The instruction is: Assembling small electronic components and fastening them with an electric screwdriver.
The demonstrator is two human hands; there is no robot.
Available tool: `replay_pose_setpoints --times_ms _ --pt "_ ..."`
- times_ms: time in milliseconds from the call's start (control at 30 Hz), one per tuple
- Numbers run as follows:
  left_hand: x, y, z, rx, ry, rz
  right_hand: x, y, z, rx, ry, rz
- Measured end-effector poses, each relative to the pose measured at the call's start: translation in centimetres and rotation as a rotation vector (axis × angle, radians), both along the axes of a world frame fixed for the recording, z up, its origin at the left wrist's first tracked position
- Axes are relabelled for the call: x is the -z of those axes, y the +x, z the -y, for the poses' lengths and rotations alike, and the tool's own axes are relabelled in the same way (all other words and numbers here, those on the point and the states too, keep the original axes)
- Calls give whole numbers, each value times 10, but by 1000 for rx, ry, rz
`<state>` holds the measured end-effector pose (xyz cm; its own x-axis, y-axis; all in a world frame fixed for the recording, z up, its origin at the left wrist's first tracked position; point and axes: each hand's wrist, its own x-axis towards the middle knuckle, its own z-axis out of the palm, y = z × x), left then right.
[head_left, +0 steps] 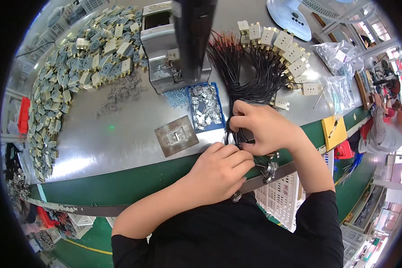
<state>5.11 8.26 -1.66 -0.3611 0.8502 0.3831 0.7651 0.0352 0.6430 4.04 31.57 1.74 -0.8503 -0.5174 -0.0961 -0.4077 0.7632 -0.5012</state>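
Both hands meet at the table's [120,147] near edge: right hand [261,129] pinches the glossy black wire bundle [254,87], left hand [221,172] curls closed beside it; bare steel lies leftward.

A grey press machine [172,49] stands on the metal surface [98,143], with a blue tray of metal clips [204,107], a square plate [176,136], loose springs [120,94] and a heap of grey-and-cream housings [76,62] around it.
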Motion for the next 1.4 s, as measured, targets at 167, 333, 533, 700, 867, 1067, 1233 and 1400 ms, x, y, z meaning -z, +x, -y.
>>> replay_pose_setpoints --times_ms 167,333,533,700,867,1067,1233,1400 --pt "0 9 -13 -97 -102 -63 6 3 -8 -16 -39 -6" --pt "3 9 -21 -172 -175 -169 12 10 -11 0 -129 -95" --pt "-2 -2 -26 -90 -151 -253 10 19 -10 51 -64 -1" --pt "1 -2 -32 -72 -40 -104 -5 19 -18 162 -288 22" --pt "-2 -6 -25 -31 -147 -116 -10 16 -20 559 -820 561" --pt "-4 -12 -3 29 -88 -13 -2 19 -32 399 -609 498" --pt "-9 -26 43 74 -2 423 -7 35 -14 125 36 -148" --pt "1 -16 50 -95 -55 537 -10 33 6 -80 26 -163"
